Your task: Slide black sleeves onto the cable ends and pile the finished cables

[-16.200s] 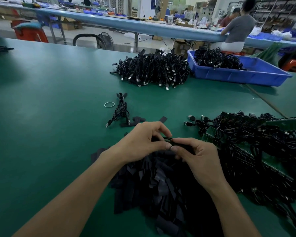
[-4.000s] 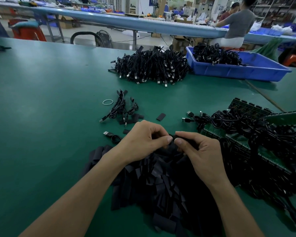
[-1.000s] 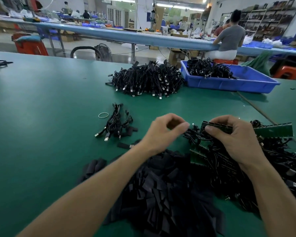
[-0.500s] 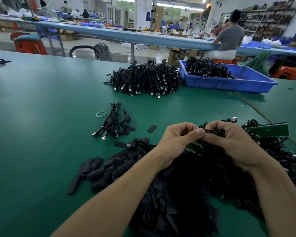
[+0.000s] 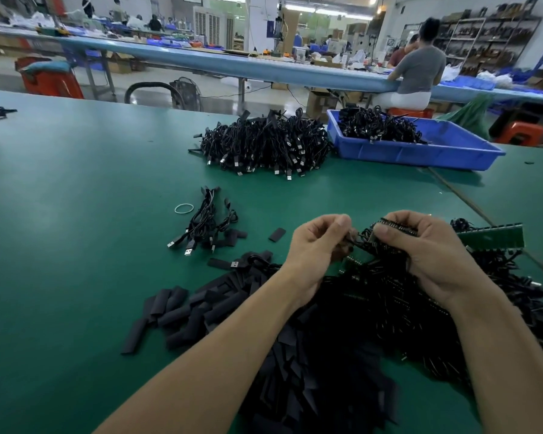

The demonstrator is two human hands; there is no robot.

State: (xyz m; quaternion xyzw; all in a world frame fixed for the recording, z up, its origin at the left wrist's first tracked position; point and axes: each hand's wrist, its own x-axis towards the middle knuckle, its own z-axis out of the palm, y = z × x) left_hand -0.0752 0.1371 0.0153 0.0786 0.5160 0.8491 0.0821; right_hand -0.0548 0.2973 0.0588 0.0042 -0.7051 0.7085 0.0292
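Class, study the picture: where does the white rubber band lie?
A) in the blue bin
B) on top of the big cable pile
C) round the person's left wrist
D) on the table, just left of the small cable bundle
D: the rubber band lies flat on the bare green table, just left of the cable bundle and not touching it.

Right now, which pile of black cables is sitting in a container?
The far-right pile, inside the blue tray; the big pile beside it and the small bunch lie on the green table.
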